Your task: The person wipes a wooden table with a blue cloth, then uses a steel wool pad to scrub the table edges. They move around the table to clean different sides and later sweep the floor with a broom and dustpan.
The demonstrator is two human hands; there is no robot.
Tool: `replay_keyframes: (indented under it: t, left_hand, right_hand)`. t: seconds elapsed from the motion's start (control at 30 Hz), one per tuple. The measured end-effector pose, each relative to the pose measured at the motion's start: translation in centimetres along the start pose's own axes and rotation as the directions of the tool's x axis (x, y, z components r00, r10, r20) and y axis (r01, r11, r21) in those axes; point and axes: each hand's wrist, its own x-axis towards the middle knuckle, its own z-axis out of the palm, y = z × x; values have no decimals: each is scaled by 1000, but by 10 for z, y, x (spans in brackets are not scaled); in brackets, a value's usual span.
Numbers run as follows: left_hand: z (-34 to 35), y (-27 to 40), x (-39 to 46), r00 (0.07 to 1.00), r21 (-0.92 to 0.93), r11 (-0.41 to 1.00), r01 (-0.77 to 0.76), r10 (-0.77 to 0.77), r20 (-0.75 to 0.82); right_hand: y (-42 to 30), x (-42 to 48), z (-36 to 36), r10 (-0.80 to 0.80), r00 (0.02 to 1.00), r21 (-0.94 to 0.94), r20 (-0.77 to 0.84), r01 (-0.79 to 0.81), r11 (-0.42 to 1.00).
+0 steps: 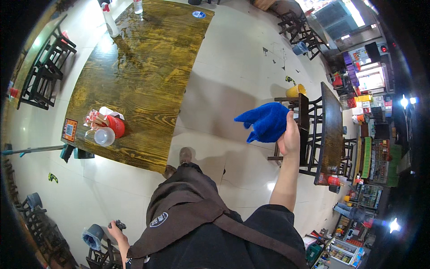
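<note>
A blue cloth [267, 122] hangs bunched from my right hand [291, 138], held up over the floor to the right of a wooden table [151, 77]. Low on the left, my left hand [116, 232] grips a small dark wad [120, 224], perhaps a scouring pad. Wet streaks shine on the tabletop's far half. A white spray bottle with a red head [110, 22] stands at that end, close to a clear bottle [138, 6]. On the near end, a red container [115, 126] sits among wrapped items and a clear plastic cup [104, 136].
Another dark table [331, 134] with stools stands to the right, a yellow bucket [295, 90] beside it. Black stools [47, 74] line the left. A grey bin with a liner [93, 236] is near my left hand. A pole [33, 150] reaches the table's near corner. A person [351, 212] is farther off.
</note>
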Motion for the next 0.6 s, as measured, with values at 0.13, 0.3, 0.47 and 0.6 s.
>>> replay_keyframes:
  t: [0.13, 0.3, 0.47, 0.6]
  left_hand:
    - [-3, -13, 7, 999, -13, 999, -34, 34, 32]
    - [1, -12, -12, 998, 11, 998, -68, 68, -2]
    - [-7, -16, -29, 995, 19, 997, -69, 71, -74]
    - [5, 0, -44, 996, 26, 998, -58, 59, -67]
  right_hand:
    - [-4, -11, -9, 178, 972, 91, 156, -194, 977]
    - [69, 10, -50, 439, 887, -99, 144, -428, 898]
    - [84, 10, -62, 438, 837, 74, 329, -485, 871]
    - [104, 15, -87, 467, 855, -100, 224, -456, 884]
